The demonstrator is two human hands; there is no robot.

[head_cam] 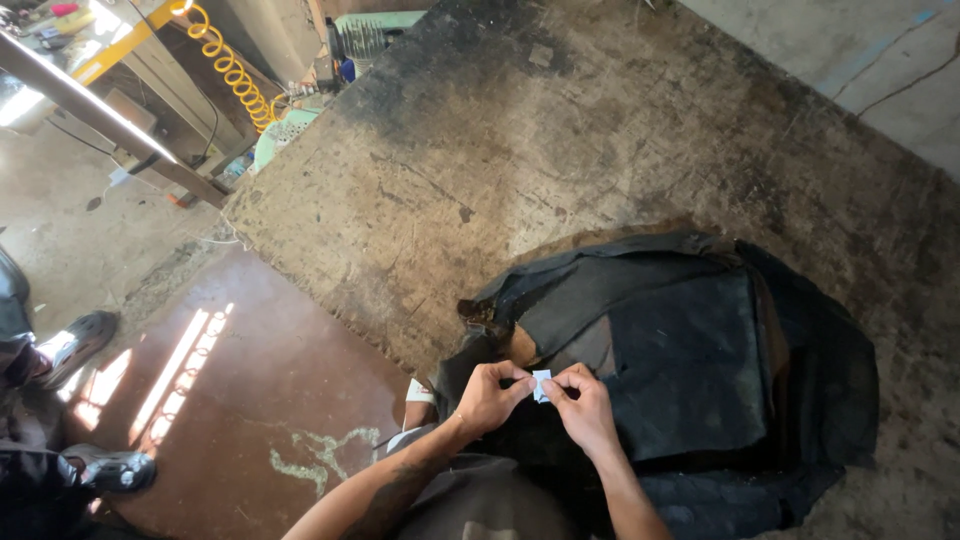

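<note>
Both of my hands meet over a heap of black fabric (690, 370) lying on a worn, dark-stained workbench (560, 150). My left hand (490, 395) and my right hand (583, 405) each pinch one side of a small white scrap (541, 384), like paper or a label, held between the fingertips just above the fabric. The fabric is crumpled, with a flatter square panel to the right of my hands and a brownish patch showing near its left edge.
To the left lies a reddish-brown floor (240, 400) with sunlit streaks. Another person's shoes (80, 345) stand at the far left. A yellow coiled hose (228, 68) and a metal bar (90, 105) are at the upper left, with cluttered items behind the bench.
</note>
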